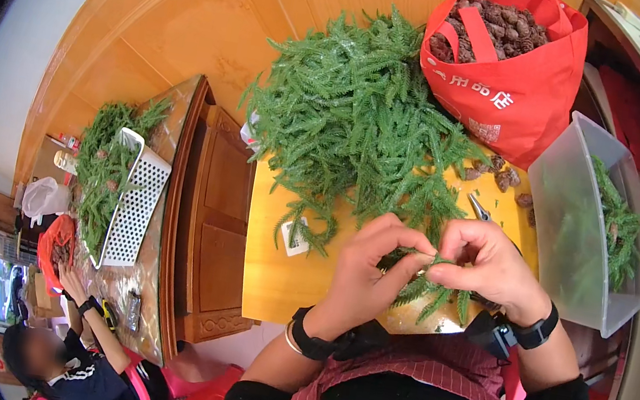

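My left hand (387,263) and my right hand (486,264) meet over the near edge of a yellow table (274,277). Both pinch a green artificial pine sprig (432,293) between thumbs and fingertips; its needles hang below my fingers. Just beyond my hands rises a big heap of green pine sprigs (352,105). Brown pine cones (500,172) lie loose at the heap's right side. Close to my right hand is a pair of metal-tipped pliers or scissors (479,208), partly covered. A small white card or tag (295,238) lies left of my left hand.
A red bag (511,105) full of pine cones stands at the far right. Beside it, a clear plastic bin (577,216) holds more sprigs. On the left, a co-worker (89,364) reaches to a red bag at another table, near a white perforated basket (140,201) with greenery.
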A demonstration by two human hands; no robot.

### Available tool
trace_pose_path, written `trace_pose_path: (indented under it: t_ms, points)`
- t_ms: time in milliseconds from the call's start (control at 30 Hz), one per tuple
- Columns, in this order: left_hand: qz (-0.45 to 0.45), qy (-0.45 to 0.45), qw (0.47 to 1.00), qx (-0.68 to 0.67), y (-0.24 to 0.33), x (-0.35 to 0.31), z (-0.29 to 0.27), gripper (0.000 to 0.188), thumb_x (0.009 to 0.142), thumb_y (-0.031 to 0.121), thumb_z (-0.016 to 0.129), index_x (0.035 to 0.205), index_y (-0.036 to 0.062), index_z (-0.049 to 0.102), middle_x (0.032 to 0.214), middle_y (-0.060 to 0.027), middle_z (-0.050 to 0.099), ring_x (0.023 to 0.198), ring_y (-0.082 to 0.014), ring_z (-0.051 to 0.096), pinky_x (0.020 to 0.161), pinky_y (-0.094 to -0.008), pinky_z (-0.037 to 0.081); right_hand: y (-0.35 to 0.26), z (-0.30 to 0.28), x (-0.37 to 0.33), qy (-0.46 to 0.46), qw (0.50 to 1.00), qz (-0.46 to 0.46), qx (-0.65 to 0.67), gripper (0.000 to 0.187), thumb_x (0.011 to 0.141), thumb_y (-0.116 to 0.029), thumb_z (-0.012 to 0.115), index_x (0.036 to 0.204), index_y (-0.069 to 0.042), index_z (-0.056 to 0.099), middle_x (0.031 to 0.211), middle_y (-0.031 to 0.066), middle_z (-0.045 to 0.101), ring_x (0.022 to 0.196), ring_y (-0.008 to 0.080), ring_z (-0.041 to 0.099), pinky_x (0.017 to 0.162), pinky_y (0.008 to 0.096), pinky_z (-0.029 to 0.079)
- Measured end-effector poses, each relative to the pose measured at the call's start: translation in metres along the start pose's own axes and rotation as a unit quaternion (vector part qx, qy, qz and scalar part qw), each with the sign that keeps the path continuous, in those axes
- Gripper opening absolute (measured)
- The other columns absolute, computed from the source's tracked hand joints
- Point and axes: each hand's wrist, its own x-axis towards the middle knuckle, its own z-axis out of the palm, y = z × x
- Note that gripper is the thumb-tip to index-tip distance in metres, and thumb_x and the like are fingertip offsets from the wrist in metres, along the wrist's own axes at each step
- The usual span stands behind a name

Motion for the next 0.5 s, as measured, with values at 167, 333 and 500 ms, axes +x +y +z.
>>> trace_pose_path:
  t_ms: [167,333,500]
  points:
    - [-0.018,0.012,1.000,-0.011,-0.005,0.001,0.001,0.009,0.074,0.002,0.065,0.082,0.0026,0.061,0.072,-0.0034,0.053,0.065,-0.0127,0.051,0.059,-0.0234,0.039,-0.004,0.006,0.001,0.082,0.971,-0.071,-0.213,0.024,0.070,-0.007,0.072,0.061,-0.007,0.049,0.060,-0.0040,0.048,0.055,0.0031,0.044,0.046,0.0205,0.033]
    - [-0.017,0.009,0.999,0.031,0.001,0.004,-0.002,0.006,0.077,0.002,0.062,0.083,0.0011,0.060,0.073,-0.0033,0.052,0.061,-0.0104,0.052,0.053,-0.0216,0.039,-0.003,0.008,0.003,0.156,0.813,-0.255,-0.499,0.022,0.060,-0.009,0.071,0.060,-0.008,0.049,0.058,0.0052,0.046,0.050,0.0207,0.047,0.043,0.0280,0.035]
    - [-0.087,0.008,0.996,-0.029,-0.002,0.004,0.003,0.005,0.080,0.002,0.059,0.085,-0.0011,0.059,0.076,-0.0033,0.051,0.062,-0.0080,0.054,0.053,-0.0193,0.042,-0.001,0.015,0.010,0.209,0.678,-0.327,-0.625,0.022,0.054,-0.014,0.071,0.060,-0.009,0.050,0.057,0.0051,0.044,0.049,0.0234,0.045,0.044,0.0324,0.036]
